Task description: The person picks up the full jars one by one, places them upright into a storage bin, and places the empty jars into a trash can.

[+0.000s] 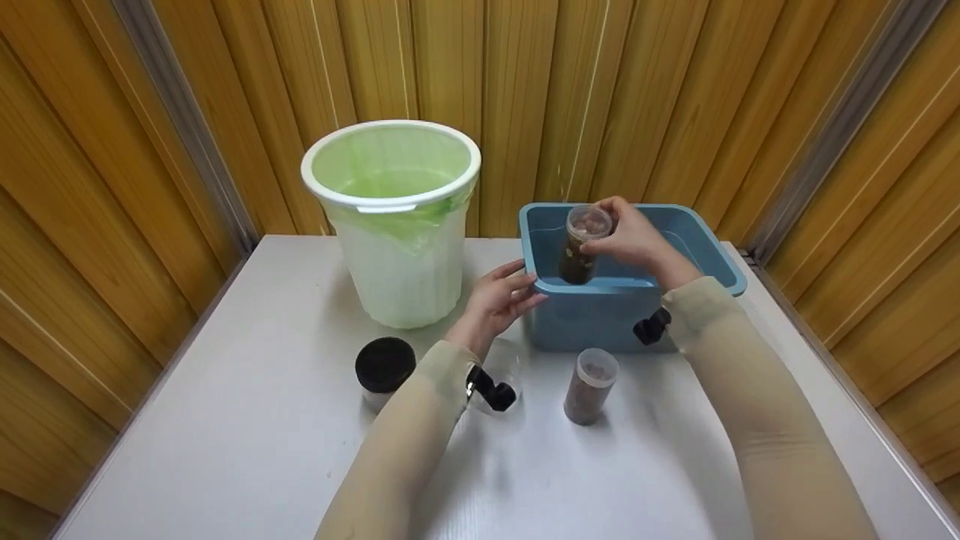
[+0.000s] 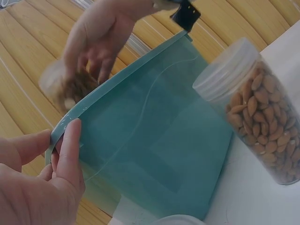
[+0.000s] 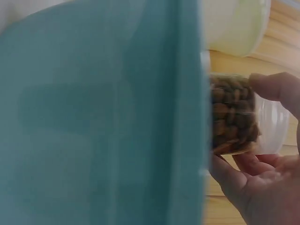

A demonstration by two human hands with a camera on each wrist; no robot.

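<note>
The right hand (image 1: 630, 238) grips an almond jar (image 1: 583, 244) inside the blue tub (image 1: 709, 259), whose corner the left hand (image 1: 501, 298) pinches, steadying it.

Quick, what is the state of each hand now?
Left hand: grips the blue plastic tub by its corner rim.
Right hand: holds a clear plastic jar of almonds.

White tabletop (image 1: 247, 450) under me carries the bin (image 1: 397, 247), the blue tub (image 1: 600, 319), a black-lidded jar (image 1: 384, 369) and an almond jar (image 1: 589, 386).
</note>
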